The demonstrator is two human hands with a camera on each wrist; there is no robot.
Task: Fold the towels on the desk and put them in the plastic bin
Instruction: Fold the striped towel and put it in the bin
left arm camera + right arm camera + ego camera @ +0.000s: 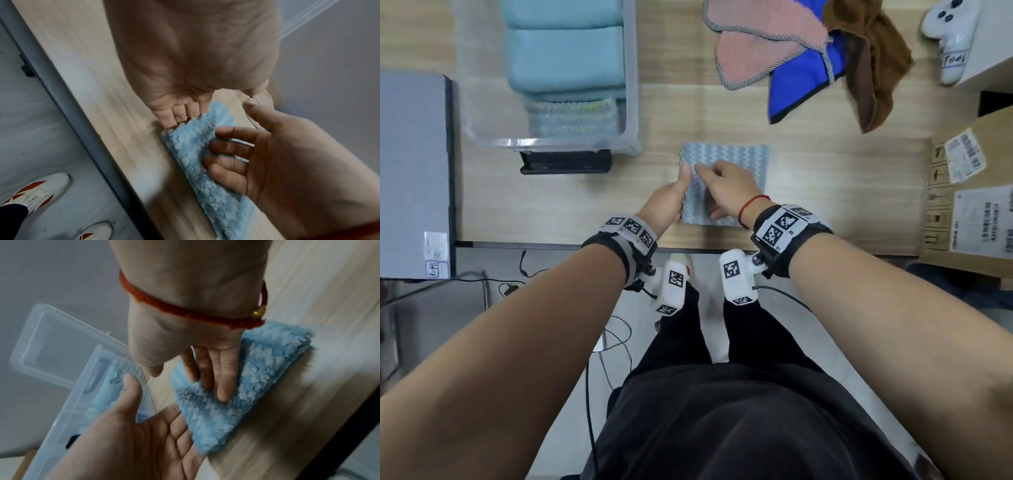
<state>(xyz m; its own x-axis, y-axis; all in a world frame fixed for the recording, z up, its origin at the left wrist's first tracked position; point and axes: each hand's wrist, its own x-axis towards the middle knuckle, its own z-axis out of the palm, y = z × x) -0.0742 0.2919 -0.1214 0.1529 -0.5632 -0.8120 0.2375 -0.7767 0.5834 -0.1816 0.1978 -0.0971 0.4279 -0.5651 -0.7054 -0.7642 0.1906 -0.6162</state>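
A light-blue zigzag towel [732, 161] [191, 146] [265, 366] lies folded on the desk near its front edge. My right hand [722, 185] [213, 378] presses straight fingers flat on top of it. My left hand [674, 202] [176, 116] is at the towel's left edge, palm up, with straight fingers slipped under that edge and the thumb raised. The clear plastic bin [634, 102] [68, 369] stands back left and holds folded pale-blue towels [565, 58] and a patterned one [571, 118]. A pink towel [756, 44], a blue one [801, 85] and a brown one [873, 54] lie unfolded at the back right.
A grey case [414, 171] lies at the desk's left end, and a black object [565, 162] sits just in front of the bin. Cardboard boxes [969, 192] stand at the right and a white controller [952, 37] at the back right. The desk's front edge [551, 244] runs just behind my wrists.
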